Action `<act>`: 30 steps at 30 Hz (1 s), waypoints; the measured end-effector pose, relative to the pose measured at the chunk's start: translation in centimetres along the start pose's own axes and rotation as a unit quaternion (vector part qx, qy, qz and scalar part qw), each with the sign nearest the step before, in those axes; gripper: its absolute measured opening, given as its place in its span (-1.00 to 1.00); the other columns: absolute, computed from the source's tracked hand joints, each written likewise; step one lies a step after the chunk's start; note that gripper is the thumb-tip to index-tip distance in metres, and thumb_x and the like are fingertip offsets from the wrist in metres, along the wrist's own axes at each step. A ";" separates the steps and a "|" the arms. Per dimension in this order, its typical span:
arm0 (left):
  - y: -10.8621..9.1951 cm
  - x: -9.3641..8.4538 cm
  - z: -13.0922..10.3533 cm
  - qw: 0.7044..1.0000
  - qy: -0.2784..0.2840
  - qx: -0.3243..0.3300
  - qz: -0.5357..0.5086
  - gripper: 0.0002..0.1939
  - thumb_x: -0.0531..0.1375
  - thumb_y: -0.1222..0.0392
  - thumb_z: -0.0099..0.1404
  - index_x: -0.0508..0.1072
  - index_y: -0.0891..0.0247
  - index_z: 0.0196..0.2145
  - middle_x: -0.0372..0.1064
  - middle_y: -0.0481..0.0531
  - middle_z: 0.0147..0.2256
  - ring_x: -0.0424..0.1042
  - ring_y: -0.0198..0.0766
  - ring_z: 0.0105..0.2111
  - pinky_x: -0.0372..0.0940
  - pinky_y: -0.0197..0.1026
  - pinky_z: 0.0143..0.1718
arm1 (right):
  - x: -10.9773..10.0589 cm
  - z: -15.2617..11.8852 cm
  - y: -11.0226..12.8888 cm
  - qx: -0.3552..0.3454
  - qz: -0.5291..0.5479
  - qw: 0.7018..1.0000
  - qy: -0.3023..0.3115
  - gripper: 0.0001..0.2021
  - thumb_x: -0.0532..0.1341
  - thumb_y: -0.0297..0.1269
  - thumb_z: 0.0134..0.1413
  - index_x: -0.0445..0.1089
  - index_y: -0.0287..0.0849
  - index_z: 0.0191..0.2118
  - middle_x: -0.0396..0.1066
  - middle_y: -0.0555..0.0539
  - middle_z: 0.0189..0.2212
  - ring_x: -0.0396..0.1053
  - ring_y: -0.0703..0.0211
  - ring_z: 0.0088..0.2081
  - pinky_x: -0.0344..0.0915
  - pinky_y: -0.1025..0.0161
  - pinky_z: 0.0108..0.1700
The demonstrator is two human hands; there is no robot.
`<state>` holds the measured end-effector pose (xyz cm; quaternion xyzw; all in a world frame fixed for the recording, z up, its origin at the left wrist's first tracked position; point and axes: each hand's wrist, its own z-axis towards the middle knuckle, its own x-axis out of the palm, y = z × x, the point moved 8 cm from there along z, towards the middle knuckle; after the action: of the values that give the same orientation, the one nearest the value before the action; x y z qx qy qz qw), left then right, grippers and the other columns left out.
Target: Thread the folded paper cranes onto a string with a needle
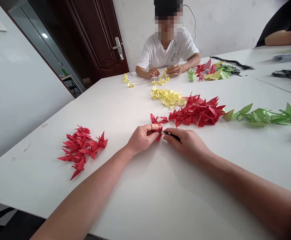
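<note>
My left hand (142, 137) pinches a small red paper crane (158, 137) between thumb and fingers, close to the white table top. My right hand (189, 143) is closed around a slim tool with a dark handle and a metal tip (171, 135). The metal tip touches or nearly touches the crane, and its exact kind is hard to make out. Just beyond my fingers lie a couple of loose red cranes (164, 119). A heap of red paper cranes (198, 111) rests behind my right hand, and another red pile (81, 150) sits left of my left arm.
Yellow cranes (168, 96) and a row of green ones (268, 116) lie farther back on the white table (125, 206). Across it, a person in a white shirt (168, 50) handles yellow cranes on a thread. Mixed cranes (214, 70) and black cords (232, 61) lie at back right.
</note>
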<state>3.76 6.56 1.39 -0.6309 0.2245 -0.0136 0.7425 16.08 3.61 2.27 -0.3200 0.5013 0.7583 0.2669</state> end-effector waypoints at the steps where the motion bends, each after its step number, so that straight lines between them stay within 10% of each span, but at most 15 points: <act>1: 0.0 0.0 0.0 1.000 0.001 0.000 0.001 -0.72 0.17 0.27 0.09 0.46 0.32 -0.20 0.44 0.06 -0.18 0.39 -0.17 -0.14 0.25 -0.15 -0.06 | 0.0 0.0 0.0 -0.002 0.001 1.000 -0.001 -0.75 0.05 -0.18 0.07 0.44 -0.08 -0.26 0.48 -0.04 -0.40 0.39 0.16 -0.41 0.20 0.31 -0.40; 15: 0.0 0.1 -0.1 1.000 0.010 -0.008 0.010 -0.74 0.14 0.28 0.10 0.45 0.34 -0.21 0.43 0.10 -0.18 0.39 -0.21 -0.16 0.26 -0.19 -0.09 | 0.0 0.1 0.0 -0.012 0.024 1.000 0.000 -0.74 0.05 -0.17 0.08 0.45 -0.07 -0.24 0.50 -0.05 -0.36 0.41 0.14 -0.38 0.22 0.30 -0.37; 22: -0.5 -1.8 -0.6 0.995 -0.095 -0.020 0.026 -0.77 0.10 0.24 0.12 0.36 0.30 -0.23 0.39 0.06 -0.26 0.41 -0.36 -0.48 0.29 -0.30 -0.43 | -0.1 0.1 0.2 0.000 0.046 0.999 0.010 -0.71 0.05 -0.14 0.07 0.40 -0.12 -0.18 0.49 -0.06 -0.30 0.41 0.11 -0.33 0.25 0.26 -0.31; 26: 0.3 -3.7 -0.1 0.983 -0.183 -0.027 0.015 -0.64 0.11 0.27 0.10 0.27 0.28 -0.09 0.36 0.10 -0.18 0.40 -0.37 -0.43 0.29 -0.31 -0.38 | -0.1 0.1 0.3 0.002 0.054 0.998 0.019 -0.71 0.04 -0.14 0.07 0.40 -0.10 -0.18 0.49 -0.05 -0.33 0.40 0.12 -0.35 0.25 0.26 -0.34; 30: 1.2 -3.5 1.6 0.987 -0.157 -0.013 -0.013 -0.35 0.16 0.34 0.06 0.05 0.28 0.11 0.29 0.21 -0.05 0.39 -0.29 -0.22 0.27 -0.23 -0.15 | 0.1 0.0 0.4 -0.003 0.047 0.999 0.027 -0.70 0.05 -0.13 0.05 0.41 -0.09 -0.18 0.49 -0.05 -0.30 0.41 0.10 -0.32 0.26 0.24 -0.31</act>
<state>0.88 9.40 1.48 -0.6377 0.0967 0.0791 0.7601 15.74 3.52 2.40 -0.3169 0.5204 0.7629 0.2161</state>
